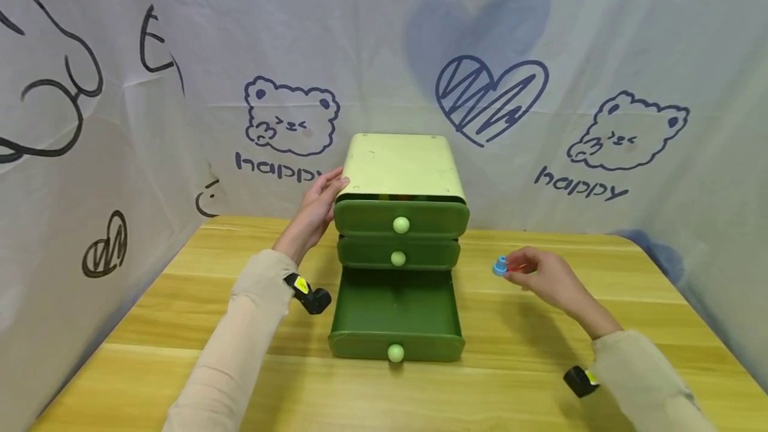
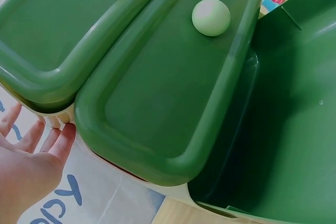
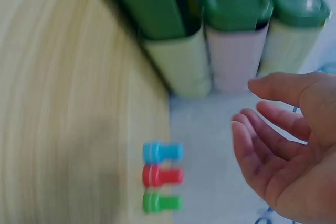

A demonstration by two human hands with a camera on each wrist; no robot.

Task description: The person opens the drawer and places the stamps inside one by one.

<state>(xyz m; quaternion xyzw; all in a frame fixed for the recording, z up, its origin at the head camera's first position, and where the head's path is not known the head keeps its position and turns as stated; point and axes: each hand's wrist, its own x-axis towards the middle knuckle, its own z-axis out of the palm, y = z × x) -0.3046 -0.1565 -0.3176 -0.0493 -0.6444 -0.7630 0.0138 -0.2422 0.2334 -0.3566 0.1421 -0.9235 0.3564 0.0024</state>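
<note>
A small drawer cabinet with a pale yellow top [image 1: 402,162] has its green bottom drawer [image 1: 396,347] pulled out, with nothing seen inside. My left hand [image 1: 315,209] rests its nearly straight fingers against the cabinet's left side. To the right of the cabinet, small stamp-like pieces with wide bases and narrow stems stand in a row: blue [image 3: 163,152], red [image 3: 164,176] and green [image 3: 161,202]. My right hand [image 3: 294,150] is beside them, thumb and fingers parted, with a gap to the pieces in the right wrist view. In the head view it partly hides the red and green ones.
The upper drawer [image 1: 366,220] and middle drawer [image 1: 366,253] have round pale knobs. Coloured items show dimly in the slot above the upper drawer. Beneath everything is a wooden table [image 1: 510,385]; a white printed curtain [image 1: 384,39] hangs behind and at the sides.
</note>
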